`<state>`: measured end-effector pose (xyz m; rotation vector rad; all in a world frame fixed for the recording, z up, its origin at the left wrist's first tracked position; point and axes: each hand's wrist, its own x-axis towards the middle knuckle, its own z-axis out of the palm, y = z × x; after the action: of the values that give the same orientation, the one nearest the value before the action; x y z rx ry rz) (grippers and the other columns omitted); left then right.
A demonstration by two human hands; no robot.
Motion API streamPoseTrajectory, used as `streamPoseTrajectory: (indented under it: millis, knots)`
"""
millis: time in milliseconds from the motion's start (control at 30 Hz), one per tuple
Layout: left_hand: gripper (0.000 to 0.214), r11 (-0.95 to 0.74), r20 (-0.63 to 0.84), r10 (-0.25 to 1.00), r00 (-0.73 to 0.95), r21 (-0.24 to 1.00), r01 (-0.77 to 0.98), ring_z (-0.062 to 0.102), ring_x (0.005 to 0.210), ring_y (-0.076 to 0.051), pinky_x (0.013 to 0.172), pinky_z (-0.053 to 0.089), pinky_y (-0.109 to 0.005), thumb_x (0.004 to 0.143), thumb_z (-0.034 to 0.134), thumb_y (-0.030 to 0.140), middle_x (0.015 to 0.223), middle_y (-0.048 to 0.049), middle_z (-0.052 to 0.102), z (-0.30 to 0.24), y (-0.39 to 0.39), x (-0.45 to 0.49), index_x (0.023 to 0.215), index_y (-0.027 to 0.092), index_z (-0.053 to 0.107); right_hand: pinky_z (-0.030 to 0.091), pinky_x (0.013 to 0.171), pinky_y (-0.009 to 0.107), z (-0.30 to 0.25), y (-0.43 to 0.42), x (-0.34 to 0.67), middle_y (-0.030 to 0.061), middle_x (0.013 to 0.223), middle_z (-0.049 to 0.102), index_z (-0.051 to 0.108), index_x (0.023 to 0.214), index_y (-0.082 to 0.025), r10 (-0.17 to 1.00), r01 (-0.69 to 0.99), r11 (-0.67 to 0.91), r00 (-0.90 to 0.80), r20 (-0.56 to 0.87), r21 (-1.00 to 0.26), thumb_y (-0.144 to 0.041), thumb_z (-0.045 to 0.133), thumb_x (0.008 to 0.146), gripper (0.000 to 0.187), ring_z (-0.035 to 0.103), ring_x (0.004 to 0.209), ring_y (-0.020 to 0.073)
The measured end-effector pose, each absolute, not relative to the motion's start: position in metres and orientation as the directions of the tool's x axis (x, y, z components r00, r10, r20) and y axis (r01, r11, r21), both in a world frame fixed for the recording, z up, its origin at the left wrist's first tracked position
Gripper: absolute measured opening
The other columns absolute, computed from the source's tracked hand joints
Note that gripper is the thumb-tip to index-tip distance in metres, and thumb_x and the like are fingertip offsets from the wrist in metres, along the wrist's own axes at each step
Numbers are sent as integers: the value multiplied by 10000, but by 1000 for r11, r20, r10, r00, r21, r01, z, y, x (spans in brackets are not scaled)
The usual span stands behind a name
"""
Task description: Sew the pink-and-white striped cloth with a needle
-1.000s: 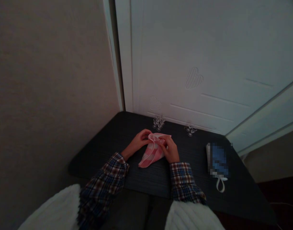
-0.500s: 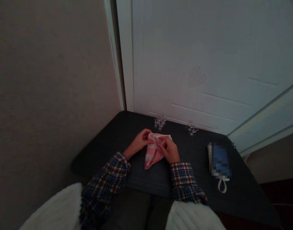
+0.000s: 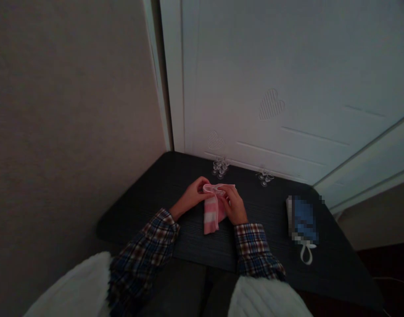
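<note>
A pink and white striped cloth (image 3: 211, 216) with a pale hem hangs in folds between my two hands, over the dark table. My left hand (image 3: 196, 192) pinches its upper left edge. On the opposite side, my right hand (image 3: 234, 204) has its fingers closed on the upper right part, covering some of it. The cloth's lower left portion drops toward the table; whether it touches the surface I cannot tell.
Clear, small ring-like pieces stand in a cluster (image 3: 220, 167) behind the cloth, with a smaller cluster (image 3: 264, 177) to its right. A blurred blue item (image 3: 304, 220) with a white loop lies on the table's right side. White panelling (image 3: 228, 88) borders the dark tabletop (image 3: 139, 198).
The cloth's lower part has gone from a pointed, slanting fold to a straighter hanging one with its stripes showing. Both hands keep nearly the same place.
</note>
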<state>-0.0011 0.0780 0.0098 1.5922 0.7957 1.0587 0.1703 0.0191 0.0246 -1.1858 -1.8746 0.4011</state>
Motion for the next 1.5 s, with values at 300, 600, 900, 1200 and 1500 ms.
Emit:
streamPoseTrajectory:
  millis: [300, 600, 900, 1200, 1500]
  knots:
    - [336, -184, 202, 863, 464, 979, -86, 526, 804, -138, 713, 419, -254, 647, 678, 242, 861, 3, 524, 17, 77, -4, 919, 161, 498, 427, 824, 311, 21, 21, 173, 49, 1056, 548, 529, 1061, -220, 853, 538, 497, -158, 497, -681, -158, 472, 811, 264, 517, 937, 180]
    - [340, -151, 192, 857, 477, 981, -123, 542, 850, -149, 731, 427, -258, 666, 673, 245, 935, -22, 552, 20, 72, -4, 927, 166, 471, 439, 692, 262, 22, 19, 173, 34, 972, 588, 546, 1033, -211, 866, 545, 475, -153, 475, -691, -279, 532, 799, 244, 542, 746, 143]
    - [338, -128, 171, 861, 480, 984, -121, 554, 872, -158, 749, 433, -272, 669, 668, 254, 983, -38, 565, 21, 71, -5, 927, 170, 467, 430, 581, 234, 18, 21, 171, 7, 865, 617, 516, 1021, -213, 909, 503, 384, -60, 412, -774, -341, 560, 775, 281, 541, 623, 117]
    - [331, -122, 167, 867, 469, 985, -126, 555, 876, -159, 765, 434, -285, 663, 670, 251, 973, -41, 570, 22, 71, -4, 911, 164, 469, 441, 582, 227, 21, 24, 171, 9, 816, 625, 497, 954, -198, 939, 364, 338, -66, 338, -868, -345, 571, 761, 254, 576, 692, 131]
    - [319, -106, 124, 887, 446, 992, -65, 556, 790, -152, 677, 432, -253, 640, 669, 261, 898, -22, 584, 20, 74, -4, 874, 162, 474, 450, 609, 238, 16, 23, 169, 2, 845, 586, 493, 999, -211, 916, 478, 380, -79, 393, -792, -238, 560, 743, 266, 545, 691, 122]
